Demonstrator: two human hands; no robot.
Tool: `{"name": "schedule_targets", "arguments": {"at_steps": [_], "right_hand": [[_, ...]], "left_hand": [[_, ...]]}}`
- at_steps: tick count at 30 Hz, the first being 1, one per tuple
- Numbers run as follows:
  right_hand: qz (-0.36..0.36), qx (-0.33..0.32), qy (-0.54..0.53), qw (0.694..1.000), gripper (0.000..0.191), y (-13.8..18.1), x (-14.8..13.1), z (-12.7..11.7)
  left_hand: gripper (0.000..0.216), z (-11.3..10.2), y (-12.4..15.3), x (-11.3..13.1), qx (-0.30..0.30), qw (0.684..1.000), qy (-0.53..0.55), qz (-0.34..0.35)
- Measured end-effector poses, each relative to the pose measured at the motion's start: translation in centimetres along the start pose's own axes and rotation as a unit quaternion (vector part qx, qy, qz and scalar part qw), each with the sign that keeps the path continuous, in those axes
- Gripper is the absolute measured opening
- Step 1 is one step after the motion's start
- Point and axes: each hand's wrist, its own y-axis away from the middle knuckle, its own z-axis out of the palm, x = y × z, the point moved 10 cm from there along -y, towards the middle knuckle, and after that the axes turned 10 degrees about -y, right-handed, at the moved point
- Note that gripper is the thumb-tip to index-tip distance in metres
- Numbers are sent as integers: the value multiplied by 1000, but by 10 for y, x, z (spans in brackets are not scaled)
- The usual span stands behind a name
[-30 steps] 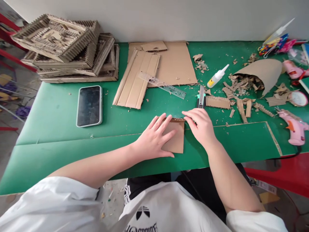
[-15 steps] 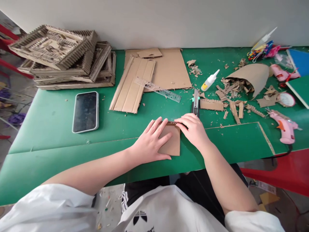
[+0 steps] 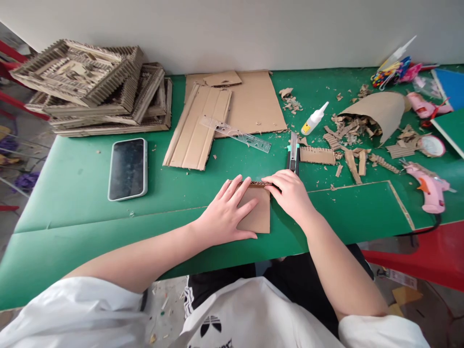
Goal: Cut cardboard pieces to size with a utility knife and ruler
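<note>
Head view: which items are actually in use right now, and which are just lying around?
In use: small brown cardboard rectangle under the left hand; thin corrugated cardboard strip along its far edge, touched by the right hand.
Lying about: teal-and-black utility knife, clear plastic ruler, white glue bottle, dark smartphone, pink glue gun, stack of corrugated cardboard frames.

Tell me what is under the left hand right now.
A flat cardboard piece on the green mat; the left hand covers its left half, so anything there is hidden.
</note>
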Motion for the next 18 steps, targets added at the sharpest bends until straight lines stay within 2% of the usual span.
{"name": "schedule_targets", "arguments": {"at_steps": [18], "right_hand": [[-3, -3, 20, 1000, 14, 1, 1, 3]], "left_hand": [[80, 0, 0, 0, -5, 1000, 2, -1]]}}
